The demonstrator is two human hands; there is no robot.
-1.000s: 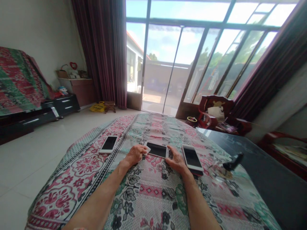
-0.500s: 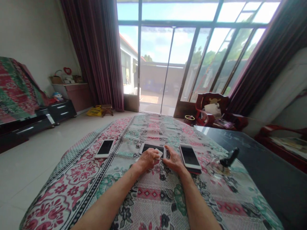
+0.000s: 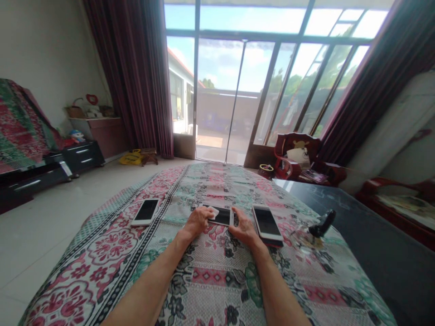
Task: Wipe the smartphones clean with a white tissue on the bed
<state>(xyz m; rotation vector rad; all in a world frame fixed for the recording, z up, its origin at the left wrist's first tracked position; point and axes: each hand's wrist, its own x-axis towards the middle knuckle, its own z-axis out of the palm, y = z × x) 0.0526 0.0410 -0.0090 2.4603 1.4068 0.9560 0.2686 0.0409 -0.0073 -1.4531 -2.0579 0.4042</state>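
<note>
A white phone (image 3: 224, 216) with a dark screen lies crosswise on the flowered cloth (image 3: 217, 276) in front of me. My left hand (image 3: 198, 222) is closed on a small white wipe (image 3: 214, 211) and presses it on the phone's left end. My right hand (image 3: 243, 230) grips the phone's right end with bent fingers. A second white phone (image 3: 267, 222) lies just right of my right hand, on top of a dark one. A third white phone (image 3: 145, 211) lies apart at the left.
A black tool (image 3: 321, 225) lies on clear plastic at the cloth's right edge, beside a dark glass tabletop (image 3: 374, 253). Red wooden chairs (image 3: 299, 156) stand behind, by the large window and curtains. A low black cabinet (image 3: 50, 167) lines the left wall.
My left hand slid the wipe across the middle phone, first to the right and now back to its left end. My right hand stayed on the phone's right end.
</note>
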